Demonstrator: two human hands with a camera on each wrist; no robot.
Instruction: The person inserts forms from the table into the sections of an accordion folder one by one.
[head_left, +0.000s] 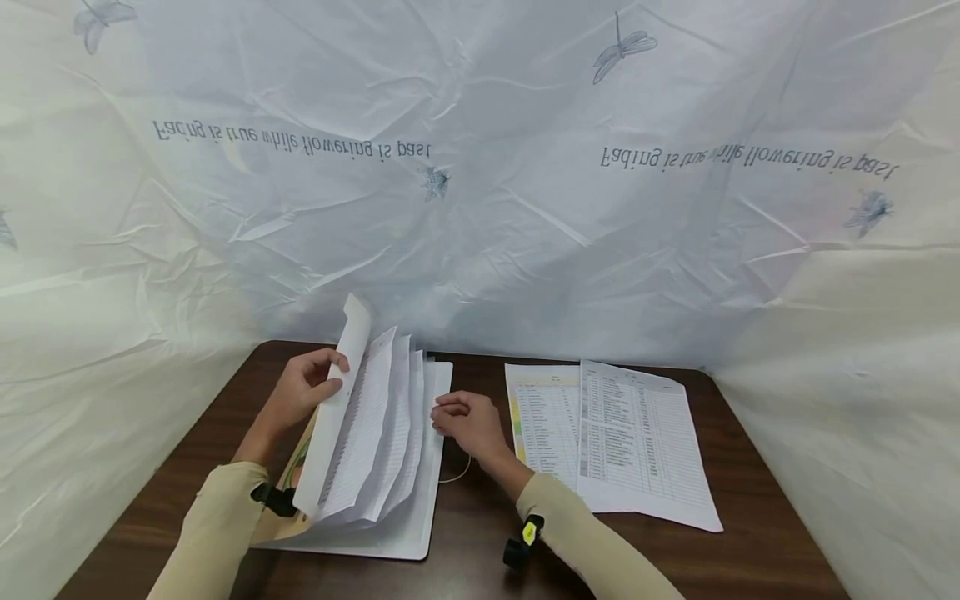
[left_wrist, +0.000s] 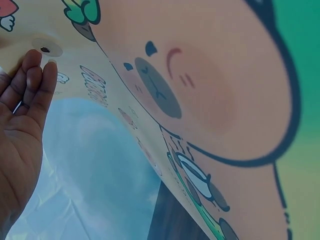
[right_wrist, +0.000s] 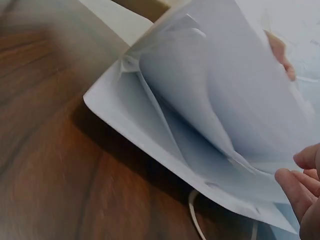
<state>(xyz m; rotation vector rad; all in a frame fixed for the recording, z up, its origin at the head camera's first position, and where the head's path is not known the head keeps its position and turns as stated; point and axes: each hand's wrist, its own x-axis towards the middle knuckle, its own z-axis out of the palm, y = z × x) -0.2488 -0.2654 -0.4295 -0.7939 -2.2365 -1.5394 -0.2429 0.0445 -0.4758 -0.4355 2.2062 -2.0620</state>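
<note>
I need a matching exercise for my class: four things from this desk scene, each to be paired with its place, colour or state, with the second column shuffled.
Column 1
1. Person's left hand
2. Person's right hand
3. Overlapping printed white paper sheets
4. Wood-grain table

Column 2
A. Dark brown
B. Lying right of the white folder with a cartoon-printed cover
C. Holding up that cover
D. At the folder's right edge

Pairs: 1-C; 2-D; 3-B; 4-A
</note>
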